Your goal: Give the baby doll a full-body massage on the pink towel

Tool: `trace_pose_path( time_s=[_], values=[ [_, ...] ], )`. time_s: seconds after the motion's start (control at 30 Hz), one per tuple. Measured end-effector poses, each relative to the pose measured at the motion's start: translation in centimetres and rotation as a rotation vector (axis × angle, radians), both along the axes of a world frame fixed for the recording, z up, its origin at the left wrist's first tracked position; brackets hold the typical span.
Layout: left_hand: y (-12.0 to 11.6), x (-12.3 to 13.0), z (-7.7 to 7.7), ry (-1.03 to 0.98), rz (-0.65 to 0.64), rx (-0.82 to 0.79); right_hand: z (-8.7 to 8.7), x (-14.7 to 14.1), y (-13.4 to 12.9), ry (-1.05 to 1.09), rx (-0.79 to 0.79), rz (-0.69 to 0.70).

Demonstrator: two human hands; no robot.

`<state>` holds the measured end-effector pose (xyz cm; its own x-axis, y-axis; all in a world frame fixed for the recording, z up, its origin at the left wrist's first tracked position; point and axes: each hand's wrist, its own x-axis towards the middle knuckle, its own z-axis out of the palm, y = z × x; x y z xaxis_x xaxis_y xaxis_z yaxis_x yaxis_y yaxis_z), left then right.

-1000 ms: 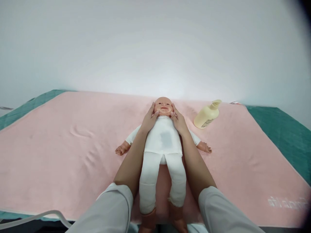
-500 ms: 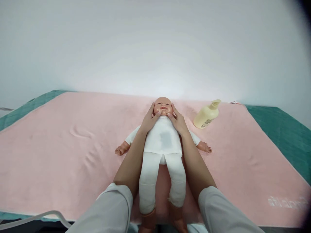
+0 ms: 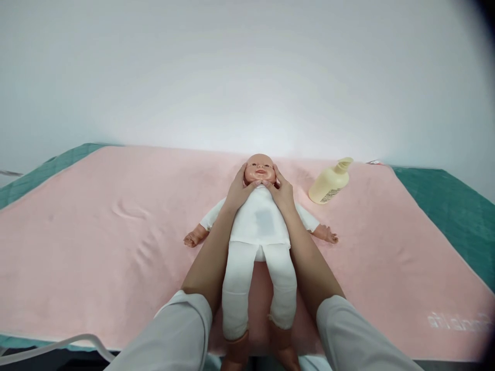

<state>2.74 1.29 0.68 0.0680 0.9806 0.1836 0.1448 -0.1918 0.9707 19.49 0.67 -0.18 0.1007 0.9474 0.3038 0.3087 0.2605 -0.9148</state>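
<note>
A baby doll (image 3: 260, 226) with a white cloth body lies on its back on the pink blanket, head at the far end and feet towards me. My left hand (image 3: 238, 191) cups the left side of its head, the fingers along the cheek and the thumb under the chin. From the other side my right hand (image 3: 283, 193) holds the head the same way, and the thumb tips come together below the chin. My forearms run along both sides of the doll's body, over its outstretched arms. The fingers behind the head are partly hidden.
A pale yellow pump bottle (image 3: 329, 183) lies tilted on the pink blanket (image 3: 96, 232), right of the doll's head. Green padding (image 3: 452, 206) shows beyond the blanket's sides. A white wall (image 3: 247, 77) rises behind. A pale cable (image 3: 58, 344) curves at the lower left.
My thumbs have slid inward along the doll's chin until their tips nearly meet. The doll and the bottle stay in place.
</note>
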Motion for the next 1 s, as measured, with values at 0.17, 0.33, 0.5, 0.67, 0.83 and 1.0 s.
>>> trace_pose_path(
  time_s=[0.17, 0.33, 0.5, 0.67, 0.83, 1.0],
  values=[
    [0.3, -0.1, -0.3, -0.017, 0.013, -0.002, 0.0, 0.1, 0.1, 0.023, -0.006, 0.023],
    [0.6, -0.4, -0.6, 0.001, 0.0, 0.003, 0.7, 0.3, -0.1, 0.031, -0.025, 0.053],
    [0.4, -0.6, -0.2, 0.038, -0.025, 0.024, 0.7, 0.8, 0.1, 0.035, -0.037, 0.115],
    [-0.1, -0.5, 0.5, 0.079, -0.039, 0.02, 0.6, 1.3, 0.1, 0.009, -0.041, 0.157],
    [-0.4, -0.5, 1.1, 0.126, -0.012, -0.015, 0.8, 1.4, -0.1, -0.008, -0.03, 0.172],
    [-0.3, -0.6, 1.1, 0.163, -0.006, 0.003, 0.9, 1.4, -0.3, -0.024, -0.027, 0.176]
  ],
)
